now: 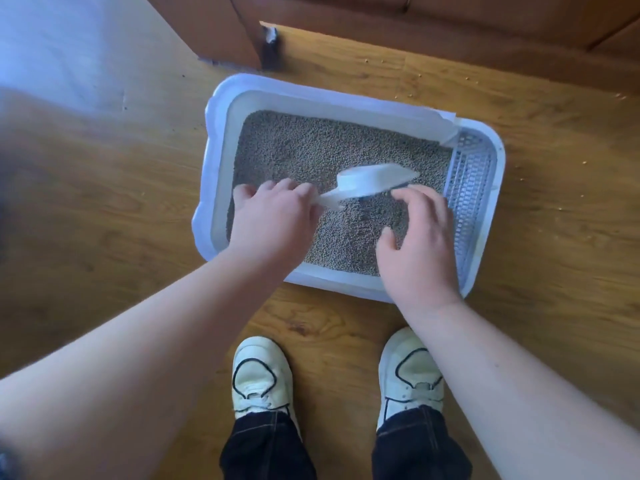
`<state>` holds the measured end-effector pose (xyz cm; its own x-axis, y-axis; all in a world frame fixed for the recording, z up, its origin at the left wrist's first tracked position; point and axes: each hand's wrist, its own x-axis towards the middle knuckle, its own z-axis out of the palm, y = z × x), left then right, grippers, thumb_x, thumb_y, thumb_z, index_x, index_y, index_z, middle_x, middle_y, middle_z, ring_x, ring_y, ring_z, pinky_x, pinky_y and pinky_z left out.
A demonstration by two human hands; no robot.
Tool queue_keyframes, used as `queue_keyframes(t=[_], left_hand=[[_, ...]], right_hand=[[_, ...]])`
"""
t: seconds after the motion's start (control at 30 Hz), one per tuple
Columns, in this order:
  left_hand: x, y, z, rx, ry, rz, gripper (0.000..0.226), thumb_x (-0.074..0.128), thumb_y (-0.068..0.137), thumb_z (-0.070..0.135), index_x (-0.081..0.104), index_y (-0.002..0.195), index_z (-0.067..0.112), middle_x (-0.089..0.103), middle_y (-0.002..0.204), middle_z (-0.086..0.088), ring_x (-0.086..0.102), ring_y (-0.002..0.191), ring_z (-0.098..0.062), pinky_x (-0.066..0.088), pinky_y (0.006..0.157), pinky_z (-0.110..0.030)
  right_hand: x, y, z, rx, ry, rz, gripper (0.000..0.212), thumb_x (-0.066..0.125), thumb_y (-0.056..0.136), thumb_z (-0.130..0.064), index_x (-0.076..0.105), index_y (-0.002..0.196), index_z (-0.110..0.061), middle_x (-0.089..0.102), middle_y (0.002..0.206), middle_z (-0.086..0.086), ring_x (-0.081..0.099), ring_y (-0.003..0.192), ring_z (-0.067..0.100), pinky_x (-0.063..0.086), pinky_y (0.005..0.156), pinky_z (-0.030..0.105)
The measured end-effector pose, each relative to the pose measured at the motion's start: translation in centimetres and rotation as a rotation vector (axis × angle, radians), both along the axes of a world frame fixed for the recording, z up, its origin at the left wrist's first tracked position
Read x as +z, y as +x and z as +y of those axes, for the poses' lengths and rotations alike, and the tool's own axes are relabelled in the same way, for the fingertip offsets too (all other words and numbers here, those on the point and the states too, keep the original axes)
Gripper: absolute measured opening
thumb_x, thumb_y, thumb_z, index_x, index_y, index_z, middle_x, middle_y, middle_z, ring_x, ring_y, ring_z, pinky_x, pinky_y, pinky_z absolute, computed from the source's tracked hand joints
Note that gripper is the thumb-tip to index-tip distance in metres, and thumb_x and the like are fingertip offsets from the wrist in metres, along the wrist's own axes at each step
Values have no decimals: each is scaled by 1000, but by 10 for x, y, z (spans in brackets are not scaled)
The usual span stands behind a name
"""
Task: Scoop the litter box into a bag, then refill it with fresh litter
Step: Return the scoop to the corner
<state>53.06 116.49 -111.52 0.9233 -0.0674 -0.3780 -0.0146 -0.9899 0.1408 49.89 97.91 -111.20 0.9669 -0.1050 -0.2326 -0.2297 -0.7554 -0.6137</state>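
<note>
White plastic scoop [374, 181] gripped by handle in my left hand [273, 220], over grey pellet litter [311, 147] in pale blue rectangular litter box [221, 109]. Right hand [420, 244] hovered, fingers spread, empty. Judged best: dig shallow, keep scoop level.

On the floor [104, 202], litter box [221, 109] with litter [311, 147] under scoop [374, 183], shoes [263, 375] at its near side

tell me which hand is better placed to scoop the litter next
Left. The left hand grips the scoop by its handle, with the bowl just over the litter. The right hand hovers open beside the scoop and holds nothing.
</note>
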Motion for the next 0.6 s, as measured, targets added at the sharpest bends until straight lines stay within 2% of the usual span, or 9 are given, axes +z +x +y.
queue_keyframes(t=[0.1, 0.2, 0.27, 0.37, 0.43, 0.5, 0.57, 0.6], left_hand=[[16, -5, 0, 366, -251, 270, 36, 39, 101, 36, 59, 80, 15, 60, 70, -1, 55, 65, -28, 36, 55, -30], [34, -5, -8, 852, -602, 539, 36, 40, 102, 27, 67, 92, 6, 67, 77, -6, 56, 57, -18, 42, 51, -25], [49, -4, -14, 1045, -705, 675, 33, 43, 101, 24, 68, 99, 2, 65, 77, -6, 54, 58, -17, 44, 51, -27], [80, 0, -21, 1230, -775, 769, 31, 43, 101, 22, 67, 93, 3, 62, 74, -6, 52, 58, -17, 45, 55, -28], [107, 2, -24, 1330, -833, 797, 28, 41, 101, 19, 65, 96, 6, 61, 73, -6, 52, 59, -17, 45, 55, -26], [141, 2, -26, 1373, -889, 810, 24, 42, 100, 15, 65, 103, 9, 62, 75, -6, 54, 62, -17, 46, 52, -23], [178, 1, -28, 1373, -940, 802, 20, 43, 99, 12, 63, 97, 12, 61, 79, -6, 56, 65, -18, 46, 55, -25], [198, -1, -28, 1354, -958, 790, 20, 44, 99, 9, 61, 91, 13, 61, 82, -7, 57, 67, -20, 47, 61, -29]], right_hand=[[17, -9, 1, -49, 38, 3, 46, 61, 79, 3, 56, 124, -7, 49, 133, 9, 44, 129, 23, 19, 109, 9], [30, -13, 6, -35, 62, 81, 46, 61, 82, 1, 55, 127, -9, 48, 136, 7, 42, 132, 21, 20, 109, 11], [41, -9, 10, -7, 68, 147, 47, 60, 85, -1, 53, 130, -12, 46, 138, 4, 39, 134, 18, 24, 110, 17], [65, 2, 14, -18, 68, 273, 47, 59, 90, -8, 50, 134, -20, 46, 139, -2, 39, 133, 14, 32, 108, 26], [89, 9, 16, -79, 106, 366, 43, 58, 91, -12, 50, 133, -24, 49, 135, -4, 44, 126, 13, 39, 100, 29], [120, 16, 20, -148, 187, 449, 38, 56, 93, -15, 51, 129, -25, 52, 131, -4, 50, 120, 12, 40, 92, 28], [157, 20, 24, -224, 283, 524, 32, 54, 95, -17, 52, 127, -24, 55, 125, -4, 55, 114, 12, 42, 86, 27], [179, 21, 26, -253, 304, 571, 30, 53, 96, -19, 53, 125, -23, 57, 121, -5, 57, 108, 13, 44, 81, 27]])
